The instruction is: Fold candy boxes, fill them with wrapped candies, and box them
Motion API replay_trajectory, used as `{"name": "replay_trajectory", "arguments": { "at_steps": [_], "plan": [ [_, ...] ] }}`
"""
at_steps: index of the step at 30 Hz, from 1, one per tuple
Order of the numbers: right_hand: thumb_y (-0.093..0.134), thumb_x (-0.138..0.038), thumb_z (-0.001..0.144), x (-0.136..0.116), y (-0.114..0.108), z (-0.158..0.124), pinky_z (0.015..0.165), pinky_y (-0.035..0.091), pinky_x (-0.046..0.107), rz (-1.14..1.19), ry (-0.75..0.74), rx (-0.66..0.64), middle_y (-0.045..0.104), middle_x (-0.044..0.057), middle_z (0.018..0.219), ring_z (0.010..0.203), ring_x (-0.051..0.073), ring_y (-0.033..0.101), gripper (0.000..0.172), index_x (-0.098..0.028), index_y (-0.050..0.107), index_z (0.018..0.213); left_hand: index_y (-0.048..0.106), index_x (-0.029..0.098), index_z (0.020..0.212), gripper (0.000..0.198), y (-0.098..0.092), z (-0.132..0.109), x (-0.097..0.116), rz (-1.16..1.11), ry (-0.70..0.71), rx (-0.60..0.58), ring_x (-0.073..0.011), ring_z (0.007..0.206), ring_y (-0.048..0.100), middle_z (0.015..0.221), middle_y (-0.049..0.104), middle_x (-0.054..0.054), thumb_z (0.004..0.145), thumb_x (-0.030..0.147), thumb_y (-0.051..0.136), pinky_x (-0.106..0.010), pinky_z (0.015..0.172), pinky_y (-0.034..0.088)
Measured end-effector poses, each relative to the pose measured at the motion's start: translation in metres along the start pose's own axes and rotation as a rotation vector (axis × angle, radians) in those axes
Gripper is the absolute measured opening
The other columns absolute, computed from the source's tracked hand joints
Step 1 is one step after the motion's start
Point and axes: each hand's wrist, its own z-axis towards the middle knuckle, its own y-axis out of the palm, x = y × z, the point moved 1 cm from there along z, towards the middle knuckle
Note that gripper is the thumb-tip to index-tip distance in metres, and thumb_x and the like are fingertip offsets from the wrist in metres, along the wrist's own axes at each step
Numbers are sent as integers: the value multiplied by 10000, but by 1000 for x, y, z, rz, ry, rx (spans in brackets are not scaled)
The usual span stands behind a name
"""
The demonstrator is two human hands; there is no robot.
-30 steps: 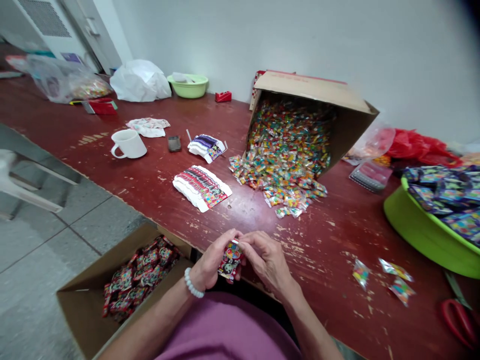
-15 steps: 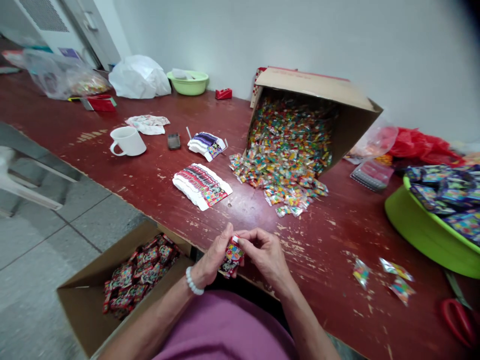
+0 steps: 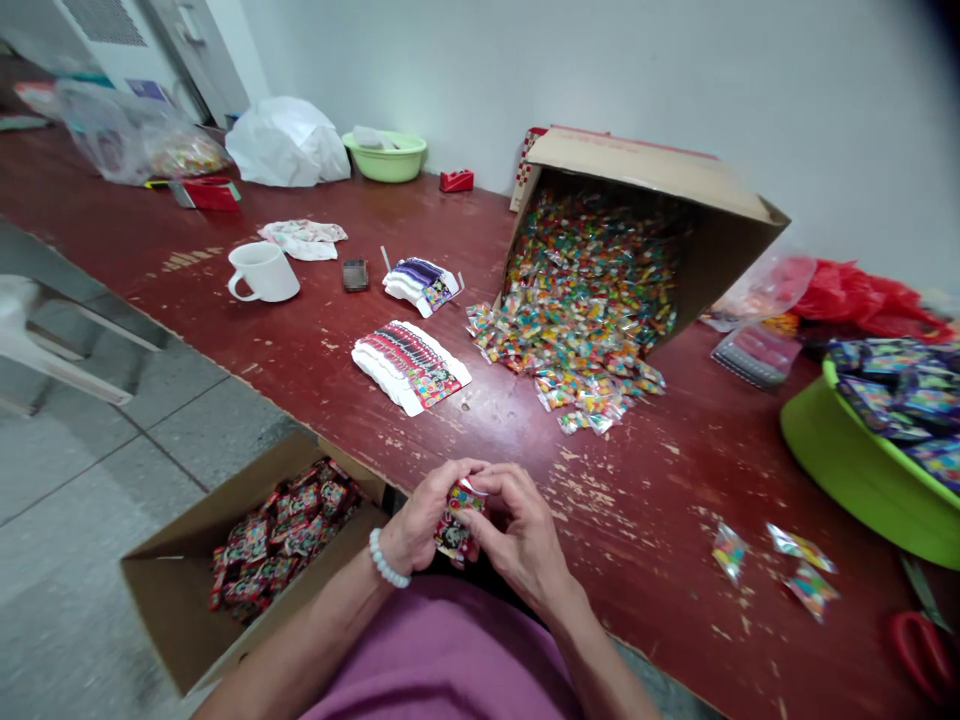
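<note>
We look down on a long desk (image 3: 660, 560) of red painted wood, and its paint is worn away in many spots. A big cardboard box (image 3: 637, 160) lies on its side on it, and a heap of small shiny packets (image 3: 577, 310) runs out from the box mouth over the desk. At the right side stands a green basin (image 3: 847, 490) filled with dark printed packets. On the floor, just beside the desk edge, is an open cardboard box (image 3: 169, 600) with red packets (image 3: 285, 530) inside. Farther up the desk we see a white mug (image 3: 262, 272) and a stack of printed strips (image 3: 409, 365). Three loose packets (image 3: 802, 570) lie near red-handled scissors (image 3: 922, 655).

Our two hands are close together near the desk edge, in front of the body. The left grip (image 3: 416, 525) and the right grip (image 3: 517, 530) are not spread: both are closed in, and their fingers curl around one small colourful packet (image 3: 455, 525). This packet is pressed between the two grips, above the desk and not touching it. Its upper edge shows between the fingertips. On the left wrist is a white bead bracelet (image 3: 384, 558).
</note>
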Motion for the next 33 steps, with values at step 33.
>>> {"name": "replay_trajectory", "arguments": {
  "at_steps": [33],
  "plan": [
    [653, -363, 860, 10, 6, -8, 856, 515, 358, -43, -24, 8, 608, 86, 1212, 1040, 231, 610, 386, -257, 592, 1226, 646, 173, 1069, 364, -4, 4, -3, 6, 170, -5, -143, 563, 606, 775, 673, -28, 841, 430, 528, -245, 517, 490]
  ]
}}
